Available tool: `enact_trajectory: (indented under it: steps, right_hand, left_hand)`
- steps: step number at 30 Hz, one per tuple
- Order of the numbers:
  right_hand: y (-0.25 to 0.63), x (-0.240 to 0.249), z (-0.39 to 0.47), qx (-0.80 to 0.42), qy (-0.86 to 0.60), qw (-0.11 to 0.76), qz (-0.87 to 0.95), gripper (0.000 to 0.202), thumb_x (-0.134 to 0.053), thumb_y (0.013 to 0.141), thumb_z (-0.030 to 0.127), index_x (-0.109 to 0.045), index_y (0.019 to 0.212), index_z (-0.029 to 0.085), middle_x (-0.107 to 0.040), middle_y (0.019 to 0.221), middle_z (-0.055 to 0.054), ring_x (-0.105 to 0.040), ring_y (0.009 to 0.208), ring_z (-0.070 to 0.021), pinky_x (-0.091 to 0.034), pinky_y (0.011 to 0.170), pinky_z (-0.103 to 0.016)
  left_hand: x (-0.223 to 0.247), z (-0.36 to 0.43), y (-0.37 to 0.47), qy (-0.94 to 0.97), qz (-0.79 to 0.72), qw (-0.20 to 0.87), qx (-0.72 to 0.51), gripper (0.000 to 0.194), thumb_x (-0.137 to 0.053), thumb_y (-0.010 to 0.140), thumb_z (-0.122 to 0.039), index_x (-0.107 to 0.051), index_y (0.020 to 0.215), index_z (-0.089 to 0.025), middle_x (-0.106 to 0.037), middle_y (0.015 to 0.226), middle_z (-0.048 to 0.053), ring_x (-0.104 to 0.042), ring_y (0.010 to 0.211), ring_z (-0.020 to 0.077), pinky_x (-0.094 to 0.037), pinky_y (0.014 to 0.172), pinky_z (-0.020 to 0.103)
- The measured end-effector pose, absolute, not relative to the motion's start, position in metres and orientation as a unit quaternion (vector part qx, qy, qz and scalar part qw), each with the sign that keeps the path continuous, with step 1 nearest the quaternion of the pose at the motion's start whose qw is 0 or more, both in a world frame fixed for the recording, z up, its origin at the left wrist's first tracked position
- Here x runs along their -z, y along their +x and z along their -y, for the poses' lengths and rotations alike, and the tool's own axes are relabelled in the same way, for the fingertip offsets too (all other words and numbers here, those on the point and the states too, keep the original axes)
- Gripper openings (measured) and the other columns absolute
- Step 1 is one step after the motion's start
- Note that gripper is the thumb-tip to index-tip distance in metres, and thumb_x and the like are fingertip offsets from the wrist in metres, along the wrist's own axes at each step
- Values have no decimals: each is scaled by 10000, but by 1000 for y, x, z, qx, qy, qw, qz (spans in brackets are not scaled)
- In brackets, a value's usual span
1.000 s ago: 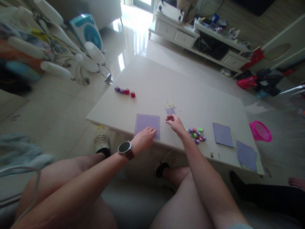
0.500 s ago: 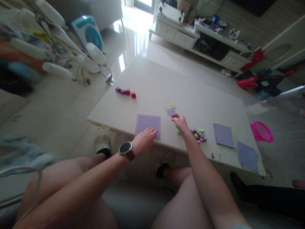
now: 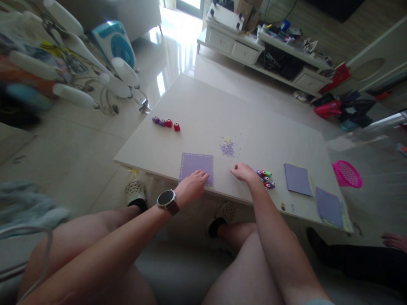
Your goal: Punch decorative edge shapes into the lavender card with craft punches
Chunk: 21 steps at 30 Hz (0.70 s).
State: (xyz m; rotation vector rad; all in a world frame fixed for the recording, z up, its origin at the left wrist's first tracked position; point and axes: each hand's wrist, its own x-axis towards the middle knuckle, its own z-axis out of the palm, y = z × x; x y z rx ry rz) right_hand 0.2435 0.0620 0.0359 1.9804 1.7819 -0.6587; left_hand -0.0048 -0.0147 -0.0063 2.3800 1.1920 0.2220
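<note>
My left hand (image 3: 193, 182), with a watch (image 3: 167, 198) on its wrist, lies flat on the lower right part of a purple paper sheet (image 3: 195, 163). Small pale cut-outs run along the sheet's edges. My right hand (image 3: 243, 172) is over the table to the right of the sheet, fingers curled together. What they hold, if anything, is hidden. Just right of it sits a cluster of small craft punches (image 3: 266, 179) in red, green and purple. Above it lies a heap of purple and yellow paper bits (image 3: 228, 147).
Several purple and red punches (image 3: 165, 123) stand in a row at the table's left. Two stacks of paper, one (image 3: 298, 179) nearer and one (image 3: 329, 206) at the right corner, lie on the white table (image 3: 203, 101). Beyond the edge is a pink basket (image 3: 348, 173). Another person's hand (image 3: 394, 241) shows at right.
My right hand has moved down and toward me, away from the paper bits, and its fingers have curled in. The green punch near its wrist is now hidden. My left hand stays put.
</note>
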Motion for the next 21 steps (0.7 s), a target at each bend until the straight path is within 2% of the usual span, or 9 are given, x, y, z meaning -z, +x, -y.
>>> enact_trajectory:
  steps: [4, 11, 15, 19, 21]
  right_hand:
    - [251, -38, -61, 227, 723, 204, -619, 382, -577, 957, 309, -782, 1193, 90, -773, 1256, -215, -742, 1048, -283, -490, 793, -297]
    - [232, -23, -58, 261, 674, 162, -672, 315, -592, 977, 360, -785, 1090, 138, -812, 1114, -148, -742, 986, -247, -464, 764, -271]
    - [214, -23, -55, 273, 647, 160, -694, 310, -593, 978, 368, -784, 1086, 149, -813, 1116, -146, -740, 1005, -250, -462, 776, -275]
    - [205, -35, -55, 275, 641, 153, -700, 298, -588, 982, 368, -788, 1079, 170, -812, 1142, -138, -742, 1043, -254, -464, 790, -277]
    - [204, -41, -56, 278, 639, 146, -702, 295, -586, 983, 367, -788, 1070, 170, -810, 1151, -139, -743, 1050, -257, -463, 785, -279]
  left_hand:
    - [8, 15, -5, 865, -434, 235, -87, 368, -508, 885, -35, -619, 1215, -154, -667, 1305, 164, -566, 1320, 300, -524, 1126, 435]
    - [1, 14, -7, 861, -438, 244, -84, 431, -510, 880, -40, -596, 1285, -161, -650, 1369, 156, -573, 1341, 289, -530, 1139, 430]
    - [-6, -4, -16, 851, -455, 230, -124, 520, -546, 875, -74, -561, 1387, -165, -593, 1474, 148, -524, 1418, 291, -467, 1227, 448]
    - [-10, -30, -38, 806, -525, 212, -173, 531, -563, 903, -153, -539, 1433, -169, -532, 1541, 154, -484, 1468, 308, -417, 1271, 490]
    - [-7, -41, -52, 773, -574, 210, -170, 522, -568, 908, -186, -543, 1428, -137, -528, 1539, 176, -475, 1475, 319, -397, 1283, 484]
